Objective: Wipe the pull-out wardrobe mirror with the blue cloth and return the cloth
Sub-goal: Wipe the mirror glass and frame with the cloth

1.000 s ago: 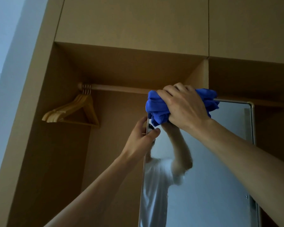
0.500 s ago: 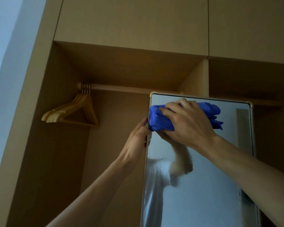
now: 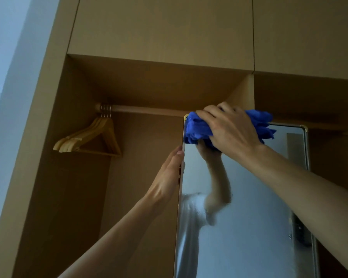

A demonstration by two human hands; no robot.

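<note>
Wiping in progress. Right hand [image 3: 229,129] grips bunched cloth [image 3: 197,127], pressing it on the mirror [image 3: 249,207] top-left corner. Left hand [image 3: 169,175], fingers straight, steadies the mirror's edge just below. Smears below the cloth; lower glass and cloth return remain.

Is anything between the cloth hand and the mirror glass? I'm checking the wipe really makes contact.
Nothing visible does. The right hand presses the blue cloth straight against the mirror's top left corner; the left hand only steadies the left edge.
</note>
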